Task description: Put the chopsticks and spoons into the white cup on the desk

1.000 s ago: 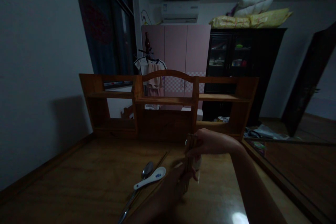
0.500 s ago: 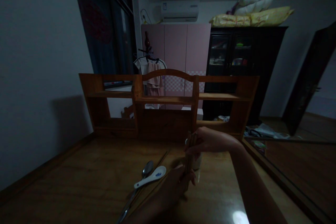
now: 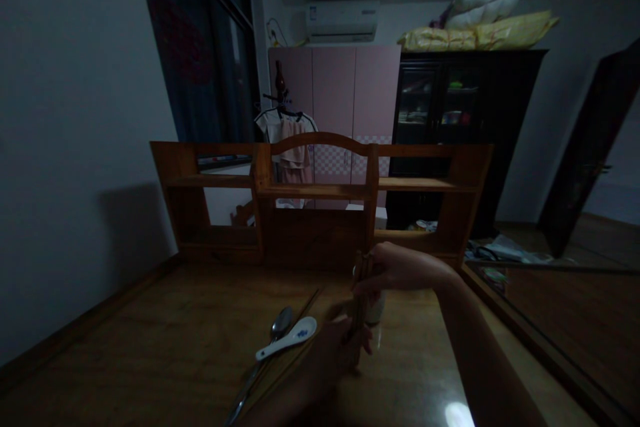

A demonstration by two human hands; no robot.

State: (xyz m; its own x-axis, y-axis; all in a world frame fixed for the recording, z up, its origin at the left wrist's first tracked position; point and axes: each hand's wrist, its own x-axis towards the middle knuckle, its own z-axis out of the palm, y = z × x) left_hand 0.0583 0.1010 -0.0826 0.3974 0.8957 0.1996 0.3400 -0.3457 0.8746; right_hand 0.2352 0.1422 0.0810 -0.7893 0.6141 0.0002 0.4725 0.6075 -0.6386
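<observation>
Both hands are on a bundle of wooden chopsticks (image 3: 358,312), which stands nearly upright just above the table. My left hand (image 3: 330,347) wraps round its lower part. Higher up, my right hand (image 3: 400,270) grips the bundle near its top, fingers closed. Behind the bundle is a pale cup-like container (image 3: 375,311), mostly hidden by my hands. Left of my left hand, a white ceramic spoon (image 3: 287,339) with a blue pattern lies across a long metal spoon (image 3: 281,323). Thin loose chopsticks (image 3: 309,302) lie beside them, partly covered by my left forearm.
A wooden shelf unit (image 3: 320,191) runs along the far side of the table (image 3: 165,327). To the left is a wall (image 3: 85,147). A raised wooden rim (image 3: 525,340) borders the table's right side. Light glares off the tabletop at the lower right.
</observation>
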